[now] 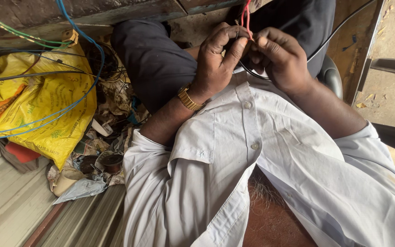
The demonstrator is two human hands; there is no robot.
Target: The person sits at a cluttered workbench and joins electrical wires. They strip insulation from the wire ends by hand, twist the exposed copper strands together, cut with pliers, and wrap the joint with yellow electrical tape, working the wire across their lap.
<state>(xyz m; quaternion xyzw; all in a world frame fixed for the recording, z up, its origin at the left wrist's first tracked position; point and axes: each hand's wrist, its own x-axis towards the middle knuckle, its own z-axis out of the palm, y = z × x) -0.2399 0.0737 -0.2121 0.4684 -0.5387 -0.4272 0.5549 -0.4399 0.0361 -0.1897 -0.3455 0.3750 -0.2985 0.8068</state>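
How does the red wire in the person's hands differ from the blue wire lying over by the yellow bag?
The red wire is pinched between the left hand and right hand and runs upward; the blue wire lies loose, untouched. The red shows only a short stretch; the blue sweeps in a long curve over the yellow bag. Both are thin.

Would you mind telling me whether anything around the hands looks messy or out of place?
Yes: beside the crumpled yellow plastic bag, scraps of paper and small wire spools lie in a loose heap, with blue wire trailing across the bag.
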